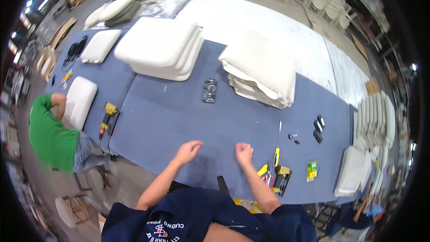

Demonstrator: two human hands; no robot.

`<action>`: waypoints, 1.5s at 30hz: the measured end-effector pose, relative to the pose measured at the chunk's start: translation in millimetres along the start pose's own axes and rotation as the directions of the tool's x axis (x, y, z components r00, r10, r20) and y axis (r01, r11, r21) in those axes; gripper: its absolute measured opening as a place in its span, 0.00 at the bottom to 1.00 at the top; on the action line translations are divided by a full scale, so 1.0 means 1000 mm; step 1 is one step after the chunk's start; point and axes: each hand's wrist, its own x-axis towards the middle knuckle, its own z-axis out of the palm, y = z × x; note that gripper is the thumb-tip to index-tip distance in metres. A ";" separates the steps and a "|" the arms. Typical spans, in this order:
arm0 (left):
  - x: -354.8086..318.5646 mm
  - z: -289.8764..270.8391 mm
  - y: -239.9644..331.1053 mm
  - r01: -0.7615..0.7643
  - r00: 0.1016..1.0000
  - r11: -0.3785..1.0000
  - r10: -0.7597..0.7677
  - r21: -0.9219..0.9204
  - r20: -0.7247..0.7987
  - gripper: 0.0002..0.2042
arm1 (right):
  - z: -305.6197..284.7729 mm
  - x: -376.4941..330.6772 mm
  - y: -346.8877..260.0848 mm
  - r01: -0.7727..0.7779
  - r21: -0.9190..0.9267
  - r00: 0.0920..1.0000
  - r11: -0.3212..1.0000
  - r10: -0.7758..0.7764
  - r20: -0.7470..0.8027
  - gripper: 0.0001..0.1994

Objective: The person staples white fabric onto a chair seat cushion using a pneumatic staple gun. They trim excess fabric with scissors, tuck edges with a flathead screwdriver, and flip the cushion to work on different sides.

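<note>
Both of my hands are over the near middle of the blue-covered table (188,116). My left hand (188,151) has its fingers stretched loosely to the right and holds nothing I can see. Curled up a short way from it, my right hand (244,153) shows nothing in its fingers. Beyond them lies a dark patterned phone (209,90). A stack of white seat cushions (156,47) stands at the far left, and a pile of white covers (262,67) at the far right. Beside my right forearm are a screwdriver (276,157), red-handled scissors (268,179) and a staple gun (281,179).
Another staple gun (107,118) lies on the left, near a co-worker in a green shirt (53,134) bent over a white cushion (80,101). Toward the right are a green-yellow box (311,171) and several small black pieces (318,127). More cushions (374,121) stand at the right edge.
</note>
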 end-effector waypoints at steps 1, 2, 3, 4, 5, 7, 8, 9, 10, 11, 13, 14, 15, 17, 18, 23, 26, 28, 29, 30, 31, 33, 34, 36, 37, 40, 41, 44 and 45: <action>0.034 0.003 0.012 -0.028 0.999 0.987 0.023 -0.155 -0.034 0.14 | -0.046 0.065 0.062 -0.061 0.505 0.991 0.861 0.111 -0.071 0.18; 0.002 -0.046 -0.018 0.135 0.969 0.977 -0.165 -0.163 -0.182 0.14 | -0.016 0.099 -0.049 -0.506 0.626 0.861 0.593 0.392 0.324 0.22; 0.027 -0.045 -0.009 0.129 0.972 0.954 -0.176 -0.271 -0.156 0.14 | -0.074 0.157 -0.040 -0.487 0.736 0.869 0.471 0.343 0.356 0.28; 0.039 -0.054 -0.010 0.150 0.967 0.924 -0.211 -0.352 -0.143 0.14 | -0.112 0.201 -0.057 -0.383 0.792 0.903 0.475 0.375 0.211 0.35; 0.054 -0.052 -0.006 0.152 0.969 0.885 -0.222 -0.441 -0.112 0.14 | -0.170 0.245 -0.074 -0.302 0.900 0.884 0.314 0.447 0.140 0.35; 0.028 -0.086 -0.019 0.222 0.957 0.906 -0.273 -0.360 -0.097 0.14 | -0.153 0.276 -0.155 -0.182 0.983 0.947 -0.034 0.264 0.185 0.47; 0.018 -0.103 -0.021 0.257 0.952 0.911 -0.296 -0.321 -0.076 0.14 | -0.128 0.276 -0.185 0.000 0.988 0.955 -0.154 0.294 0.046 0.53; 0.016 -0.116 -0.016 0.216 0.970 0.932 -0.240 -0.290 -0.047 0.16 | -0.108 0.270 -0.190 0.145 0.984 0.883 0.103 0.435 -0.176 0.52; 0.009 -0.121 -0.024 0.213 0.972 0.927 -0.232 -0.309 -0.027 0.17 | -0.087 0.263 -0.189 0.245 0.898 0.758 0.365 0.506 -0.412 0.51; 0.017 -0.130 -0.036 0.178 0.980 0.929 -0.196 -0.326 -0.022 0.18 | -0.068 0.251 -0.177 0.333 0.766 0.779 0.549 0.298 -0.552 0.43; 0.075 -0.151 -0.048 0.118 0.992 0.889 -0.130 -0.442 0.004 0.21 | -0.036 0.216 -0.122 0.369 0.315 0.782 0.874 -0.110 -0.614 0.34; 0.060 -0.196 -0.083 0.227 0.959 0.850 -0.281 -0.475 -0.046 0.23 | 0.070 0.155 -0.160 0.144 0.309 0.950 0.940 -0.044 -0.308 0.33; 0.087 -0.213 -0.088 0.248 0.950 0.793 -0.311 -0.556 -0.018 0.25 | 0.121 0.102 -0.146 0.022 -0.213 0.938 0.977 -0.094 -0.333 0.32; 0.128 -0.260 -0.108 0.261 0.905 0.623 -0.424 -0.737 -0.038 0.30 | 0.192 -0.023 -0.159 0.200 -0.699 0.871 0.686 -0.452 -0.194 0.35; 0.160 -0.276 -0.112 0.248 0.885 0.519 -0.464 -0.818 -0.026 0.33 | 0.201 -0.066 -0.170 0.215 -0.596 0.912 0.774 -0.377 -0.161 0.35; 0.293 -0.284 -0.108 0.131 0.839 0.209 -0.544 -0.969 -0.004 0.42 | 0.188 -0.144 -0.165 0.152 -0.230 0.985 0.961 -0.166 -0.044 0.26; 0.304 -0.278 -0.113 -0.009 0.769 0.259 -0.616 -0.966 -0.172 0.35 | 0.168 -0.136 -0.149 0.139 -0.112 0.989 0.984 -0.133 0.060 0.22; 0.289 -0.299 -0.114 -0.048 0.788 0.297 -0.575 -0.954 -0.219 0.31 | 0.158 -0.105 -0.143 0.094 0.025 0.989 0.995 -0.096 0.115 0.20; 0.269 -0.298 -0.110 -0.056 0.778 0.307 -0.583 -0.950 -0.235 0.28 | 0.145 -0.097 -0.152 0.076 0.086 0.993 0.993 -0.083 0.078 0.25; 0.240 -0.286 -0.099 -0.046 0.815 0.317 -0.536 -0.947 -0.219 0.22 | 0.128 -0.098 -0.160 0.110 0.000 0.993 0.994 -0.110 -0.037 0.28; 0.202 -0.284 -0.092 -0.031 0.834 0.355 -0.505 -0.934 -0.220 0.23 | 0.116 -0.099 -0.191 0.147 -0.078 0.979 0.986 -0.156 -0.128 0.32; 0.120 -0.295 -0.098 0.122 0.852 0.401 -0.511 -0.908 -0.112 0.25 | 0.100 -0.090 -0.262 0.289 -0.260 0.908 0.921 -0.350 -0.231 0.40; 0.076 -0.295 -0.098 0.149 0.852 0.413 -0.514 -0.899 -0.095 0.26 | 0.094 -0.089 -0.295 0.369 -0.363 0.852 0.855 -0.468 -0.236 0.46; -0.013 -0.292 -0.096 0.159 0.823 0.427 -0.556 -0.890 -0.120 0.26 | 0.094 -0.094 -0.363 0.526 -0.386 0.792 0.758 -0.602 -0.102 0.48; -0.051 -0.282 -0.079 0.146 0.804 0.432 -0.576 -0.890 -0.148 0.26 | 0.096 -0.102 -0.386 0.588 -0.408 0.766 0.699 -0.643 0.000 0.50; -0.148 -0.271 -0.015 0.109 0.738 0.526 -0.612 -0.844 -0.286 0.25 | 0.105 -0.138 -0.439 0.788 -0.395 0.573 0.472 -0.797 0.192 0.50; -0.167 -0.265 -0.003 0.087 0.742 0.520 -0.603 -0.850 -0.293 0.23 | 0.104 -0.141 -0.439 0.831 -0.385 0.511 0.402 -0.824 0.243 0.49; -0.217 -0.284 0.058 -0.070 0.879 0.583 -0.347 -0.809 -0.326 0.23 | 0.103 -0.133 -0.419 0.922 0.047 0.382 0.385 -0.922 0.066 0.42; -0.223 -0.281 0.089 -0.116 0.844 0.714 -0.295 -0.690 -0.448 0.23 | 0.086 -0.149 -0.432 0.948 0.069 0.312 0.310 -0.950 -0.007 0.32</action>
